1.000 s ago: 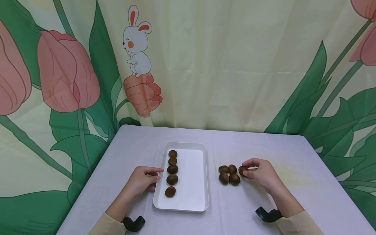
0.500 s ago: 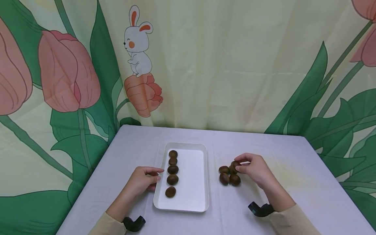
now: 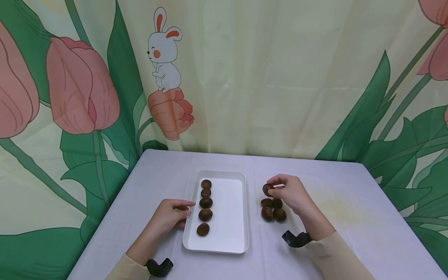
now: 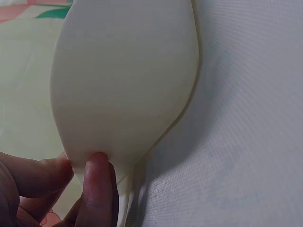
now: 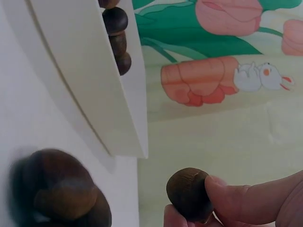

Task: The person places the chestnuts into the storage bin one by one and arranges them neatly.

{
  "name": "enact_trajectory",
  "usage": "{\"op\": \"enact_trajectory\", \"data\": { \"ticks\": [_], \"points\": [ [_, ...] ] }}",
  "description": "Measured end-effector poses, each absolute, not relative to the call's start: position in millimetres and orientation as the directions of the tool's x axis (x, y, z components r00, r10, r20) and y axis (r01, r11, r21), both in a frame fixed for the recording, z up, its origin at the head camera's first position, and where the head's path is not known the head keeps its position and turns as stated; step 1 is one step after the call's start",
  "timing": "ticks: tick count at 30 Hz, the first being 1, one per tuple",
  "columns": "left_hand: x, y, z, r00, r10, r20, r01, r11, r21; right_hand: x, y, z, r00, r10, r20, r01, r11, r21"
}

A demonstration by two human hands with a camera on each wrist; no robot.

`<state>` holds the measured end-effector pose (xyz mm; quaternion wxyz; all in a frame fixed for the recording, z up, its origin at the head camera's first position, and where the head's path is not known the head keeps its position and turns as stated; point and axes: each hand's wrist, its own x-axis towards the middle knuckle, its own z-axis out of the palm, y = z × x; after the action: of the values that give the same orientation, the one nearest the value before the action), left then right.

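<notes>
My right hand (image 3: 288,192) pinches a brown chestnut (image 5: 188,193) between thumb and fingers, raised above the table. In the head view, this chestnut is just behind a small group of several chestnuts (image 3: 267,214) on the cloth, right of the tray. The white rectangular tray (image 3: 229,214) holds a column of several chestnuts (image 3: 205,202) along its left side, the nearest a little apart from the others. My left hand (image 3: 170,214) holds the tray's left rim with its fingertips, one finger (image 4: 97,182) lying against the outer wall.
A white cloth covers the table (image 3: 336,186). Behind its back edge hangs a curtain (image 3: 266,77) printed with tulips and a rabbit. Black cameras sit on the left wrist (image 3: 160,267) and the right wrist (image 3: 296,238).
My right hand has lifted its chestnut from the right side of the group and carried it left and away from me, past the others. The left hand and tray stay put.
</notes>
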<state>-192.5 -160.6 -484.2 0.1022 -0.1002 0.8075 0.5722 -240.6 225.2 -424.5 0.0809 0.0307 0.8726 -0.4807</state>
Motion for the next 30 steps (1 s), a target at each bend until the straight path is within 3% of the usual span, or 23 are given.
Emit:
{"op": "enact_trajectory", "data": {
  "ticks": [30],
  "points": [
    [-192.3, -160.2, -482.7, -0.958, -0.047, -0.282, -0.282, 0.330, 0.901, -283.7, 136.1, -432.4, -0.992, -0.092, -0.088, 0.052, 0.335, -0.941]
  ]
}}
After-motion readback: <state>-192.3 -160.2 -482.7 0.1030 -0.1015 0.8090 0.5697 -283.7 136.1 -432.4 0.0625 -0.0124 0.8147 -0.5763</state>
